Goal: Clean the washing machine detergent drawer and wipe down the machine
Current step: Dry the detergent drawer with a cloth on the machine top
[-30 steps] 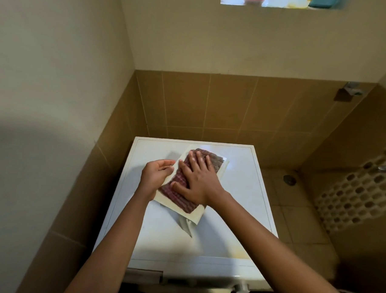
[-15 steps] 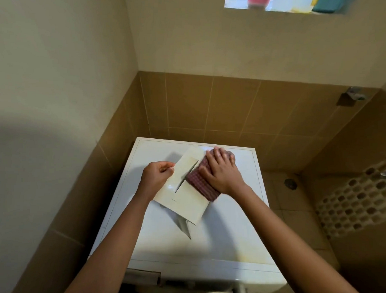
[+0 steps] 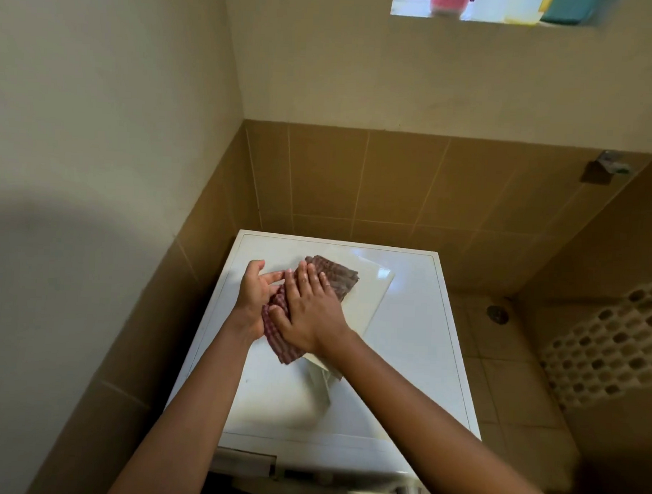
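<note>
Back toward seven o'clock slides the cloth (image 3: 316, 302) under the flat right hand (image 3: 310, 317).
Left hand (image 3: 253, 297), fingers spread, steadies the white drawer part (image 3: 367, 297) on the washing machine (image 3: 405, 362); machine wipe-down seemingly remains.

Lighting dim, warm. Daylight enters through window (image 3: 488, 7) at top, overexposed. Glare patch on washing machine top (image 3: 409, 273). Large soft shadow on left wall (image 3: 74, 236). Wide-angle distortion bends edges. Lower right corner dark, blurred.
</note>
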`<state>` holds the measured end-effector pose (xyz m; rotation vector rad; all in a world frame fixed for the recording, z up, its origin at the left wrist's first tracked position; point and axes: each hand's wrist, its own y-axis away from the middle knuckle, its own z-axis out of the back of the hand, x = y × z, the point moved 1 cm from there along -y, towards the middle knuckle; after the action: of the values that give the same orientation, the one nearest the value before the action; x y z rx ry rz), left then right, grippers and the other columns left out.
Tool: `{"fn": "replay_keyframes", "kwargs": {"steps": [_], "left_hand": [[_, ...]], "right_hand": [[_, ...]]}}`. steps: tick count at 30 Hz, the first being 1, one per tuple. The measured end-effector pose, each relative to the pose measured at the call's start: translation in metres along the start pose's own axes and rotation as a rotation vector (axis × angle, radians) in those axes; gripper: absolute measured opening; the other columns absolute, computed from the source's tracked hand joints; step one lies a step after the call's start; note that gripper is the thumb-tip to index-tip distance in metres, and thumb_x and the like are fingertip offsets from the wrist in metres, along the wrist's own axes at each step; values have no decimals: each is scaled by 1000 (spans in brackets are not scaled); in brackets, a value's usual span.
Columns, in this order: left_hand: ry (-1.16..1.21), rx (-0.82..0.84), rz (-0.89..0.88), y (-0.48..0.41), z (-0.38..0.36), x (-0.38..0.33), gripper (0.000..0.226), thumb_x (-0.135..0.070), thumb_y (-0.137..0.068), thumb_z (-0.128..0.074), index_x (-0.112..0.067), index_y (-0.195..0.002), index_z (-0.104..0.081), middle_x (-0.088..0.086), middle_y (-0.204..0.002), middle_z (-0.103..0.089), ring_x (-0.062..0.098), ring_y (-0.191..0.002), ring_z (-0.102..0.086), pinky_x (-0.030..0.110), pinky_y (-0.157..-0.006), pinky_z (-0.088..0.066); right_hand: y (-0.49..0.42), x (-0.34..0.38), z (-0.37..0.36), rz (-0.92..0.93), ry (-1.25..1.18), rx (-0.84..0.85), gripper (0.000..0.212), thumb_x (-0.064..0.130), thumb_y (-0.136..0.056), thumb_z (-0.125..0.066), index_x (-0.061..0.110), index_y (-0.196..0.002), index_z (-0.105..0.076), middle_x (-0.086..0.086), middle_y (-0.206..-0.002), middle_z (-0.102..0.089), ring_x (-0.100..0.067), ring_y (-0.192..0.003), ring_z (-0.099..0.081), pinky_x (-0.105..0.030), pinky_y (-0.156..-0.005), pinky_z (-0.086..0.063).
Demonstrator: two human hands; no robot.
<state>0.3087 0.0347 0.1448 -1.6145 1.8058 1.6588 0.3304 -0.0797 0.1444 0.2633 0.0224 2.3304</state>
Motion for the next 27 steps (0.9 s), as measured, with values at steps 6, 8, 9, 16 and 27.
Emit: {"fn": "replay_keyframes", "kwargs": {"steps": [6,8,9,16,27], "left_hand": [[-57,8,23,1,3,-5,71,-62,-94,-25,-5,-119,-59,18,-108,-68,29,-98,-65,36,-78,-52],[-137,-13,18,1,1,-6,70,-63,-95,-22,-8,-119,-60,16,-108,-67,27,-94,-64,36,-78,-50],[-177,-14,18,0,0,-6,70,-62,-96,-21,-10,-120,-59,15,-111,-65,28,-97,-63,38,-81,-50],[-466,53,6,9,-19,2,59,-58,-99,-25,-16,-117,-62,8,-107,-69,22,-100,-64,34,-83,-52],[15,-63,59,2,-40,35,55,-52,-99,-35,-9,-118,-63,11,-113,-68,25,-103,-65,35,-85,-54]], "right_hand": [[35,2,4,193,-31,-29,77,57,-89,-15,12,-151,-17,-16,-157,-14,-30,-146,-12,-39,-119,-7],[46,-3,7,288,-37,-51,65,49,-91,-36,16,-147,-32,-16,-152,-31,-32,-140,-30,-42,-116,-18],[51,-6,7,323,-40,-67,60,47,-91,-41,17,-144,-38,-14,-149,-38,-32,-136,-37,-42,-114,-23],[58,-32,8,36,-56,-141,78,63,-85,-8,25,-150,-25,-5,-158,-20,-21,-148,-3,-41,-118,10],[27,-19,9,-153,-35,-81,100,49,-67,16,4,-151,-14,-19,-157,-12,-29,-147,5,-40,-114,16]]}}
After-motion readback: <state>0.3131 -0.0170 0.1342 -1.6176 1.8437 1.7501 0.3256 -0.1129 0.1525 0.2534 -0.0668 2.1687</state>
